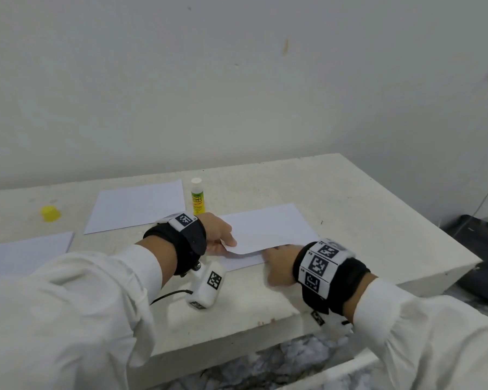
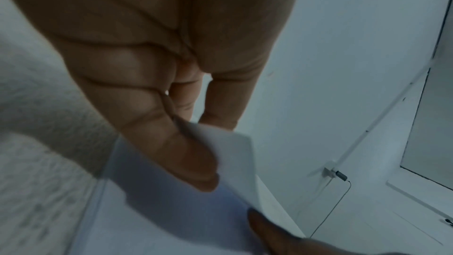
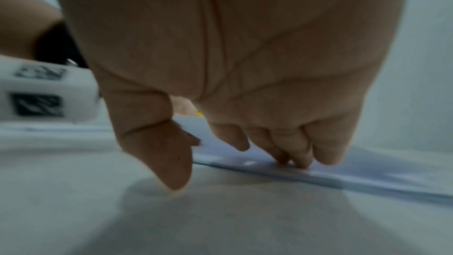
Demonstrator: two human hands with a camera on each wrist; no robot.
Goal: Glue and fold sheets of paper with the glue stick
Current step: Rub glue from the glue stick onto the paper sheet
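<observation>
A white sheet [image 1: 268, 229] lies on the table [image 1: 364, 209], and its near part curls up and over in a fold. My left hand [image 1: 228, 242] pinches the lifted corner of the sheet [image 2: 232, 154] between thumb and fingers [image 2: 215, 143]. My right hand [image 1: 273, 256] has its fingertips [image 3: 294, 160] pressed on the lower layer at the sheet's near edge [image 3: 269, 168], while the thumb rests on the bare table. The glue stick [image 1: 197, 197] stands upright and uncapped behind my left wrist. Its yellow cap [image 1: 50, 213] lies far left.
Two more white sheets lie on the table, one at back centre-left [image 1: 137, 208] and one at the left edge [image 1: 26, 254]. A black object [image 1: 482, 249] sits beyond the table's right edge. The front edge [image 1: 237, 333] runs just below my wrists.
</observation>
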